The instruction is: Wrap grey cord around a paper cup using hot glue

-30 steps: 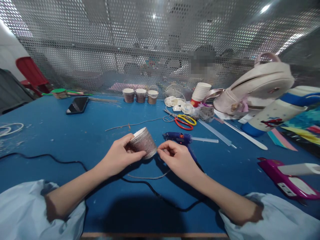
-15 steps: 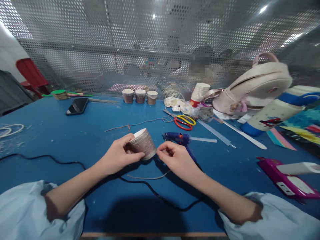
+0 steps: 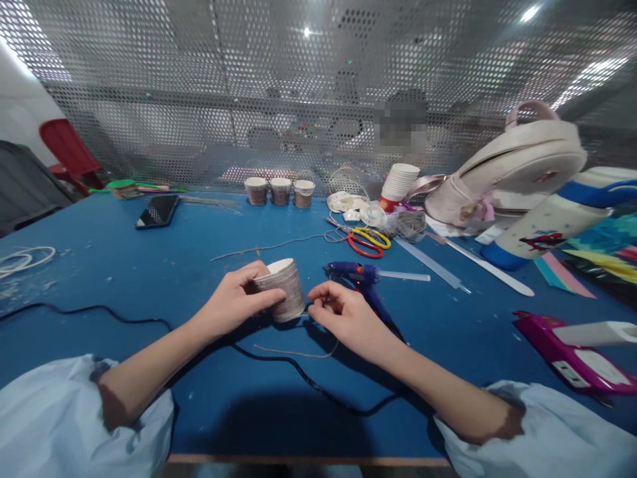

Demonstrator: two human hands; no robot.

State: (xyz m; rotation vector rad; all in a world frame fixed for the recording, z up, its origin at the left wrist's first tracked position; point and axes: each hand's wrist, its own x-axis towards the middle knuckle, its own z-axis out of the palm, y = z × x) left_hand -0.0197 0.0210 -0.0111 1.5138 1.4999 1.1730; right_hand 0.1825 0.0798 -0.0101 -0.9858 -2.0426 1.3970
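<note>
My left hand [image 3: 237, 300] is closed around a paper cup [image 3: 288, 293] wrapped in greyish-brown cord, its white rim tipped up and to the left. Just right of the cup's base, my right hand [image 3: 348, 317] pinches the thin cord, a short stretch of which runs from the cup to the fingertips. The cord's loose tail [image 3: 298, 353] hangs below that hand and curves left over the table. Beyond my right hand lies a blue glue gun [image 3: 358, 272] with a clear glue stick [image 3: 405, 276] in its back and a small lit red light.
Red-and-yellow scissors [image 3: 367, 243] lie past the glue gun, near a ball of grey cord [image 3: 411, 226]. Three wrapped cups [image 3: 280, 191] and stacked paper cups [image 3: 399, 182] stand at the back. A black cable [image 3: 308, 382] crosses the front. Right are a bottle [image 3: 542, 232] and a magenta power strip [image 3: 572, 358].
The cup has turned more upright in my left hand, and its base has shifted slightly left. My right hand has moved a little left, and a short span of cord now shows beside the cup.
</note>
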